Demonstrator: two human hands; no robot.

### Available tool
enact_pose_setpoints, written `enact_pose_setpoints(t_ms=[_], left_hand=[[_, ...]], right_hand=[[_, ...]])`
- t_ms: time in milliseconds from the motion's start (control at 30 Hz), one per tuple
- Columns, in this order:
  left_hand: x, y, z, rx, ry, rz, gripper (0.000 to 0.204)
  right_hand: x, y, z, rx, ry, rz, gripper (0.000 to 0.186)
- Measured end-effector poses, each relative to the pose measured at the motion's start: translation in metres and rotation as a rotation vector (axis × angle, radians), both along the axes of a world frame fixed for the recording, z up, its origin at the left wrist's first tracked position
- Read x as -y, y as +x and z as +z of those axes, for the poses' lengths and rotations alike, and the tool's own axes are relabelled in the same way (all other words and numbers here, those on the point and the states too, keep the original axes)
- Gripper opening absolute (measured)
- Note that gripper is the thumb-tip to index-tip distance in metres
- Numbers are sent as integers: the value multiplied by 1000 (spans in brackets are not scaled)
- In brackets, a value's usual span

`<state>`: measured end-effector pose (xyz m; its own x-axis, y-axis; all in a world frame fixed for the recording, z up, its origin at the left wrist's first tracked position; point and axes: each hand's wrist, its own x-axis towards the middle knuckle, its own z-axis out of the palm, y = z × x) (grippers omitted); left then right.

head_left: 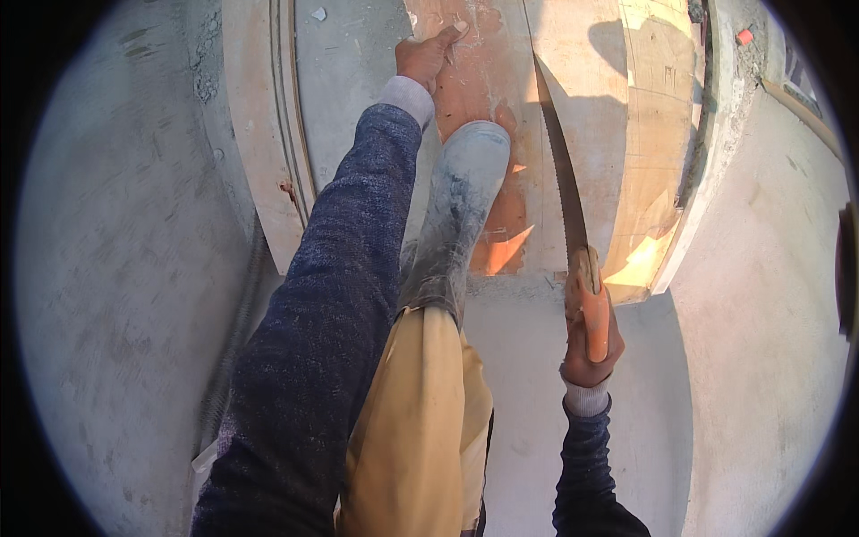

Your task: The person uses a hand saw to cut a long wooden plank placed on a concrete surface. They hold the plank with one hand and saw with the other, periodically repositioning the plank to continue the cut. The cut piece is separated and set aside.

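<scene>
My right hand (pixel 591 345) is closed round the orange handle of a handsaw (pixel 561 161). Its long toothed blade points away from me along a reddish-stained board (pixel 465 80), near where the red surface meets paler wood. A thin dark line runs on from the blade's far end; whether the teeth sit in the wood I cannot tell. Farther off, my left hand (pixel 426 59) grips the board's left edge, thumb on top and fingers partly hidden. My dusty grey rubber boot (pixel 479 166) rests on the board between both arms.
A pale plank (pixel 255 116) stands along the left side, and a yellowish plank (pixel 658 125) lies right of the saw. Ribbed grey hose (pixel 234 331) runs beside my left arm. Dusty concrete floor (pixel 125 268) surrounds the boards, with a small red piece (pixel 744 37) at upper right.
</scene>
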<state>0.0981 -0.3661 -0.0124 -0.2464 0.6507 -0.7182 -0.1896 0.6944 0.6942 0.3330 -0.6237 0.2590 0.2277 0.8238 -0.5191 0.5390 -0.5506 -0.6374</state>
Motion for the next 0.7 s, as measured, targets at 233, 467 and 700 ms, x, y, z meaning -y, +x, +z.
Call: enact_pose_setpoints(t_ms=[233,467,700], left_hand=[[-3,0,-28,-165,-4,-92,60],[-4,-8,-16,33,51,-24,61],[-5,8,-28,-84,17,16,58]], right_hand=[[-104,-17,-116,8,300,46,34],[19,-1,28,34,-37,-3,37],[-125,-19,-121,-23,262,78,30]])
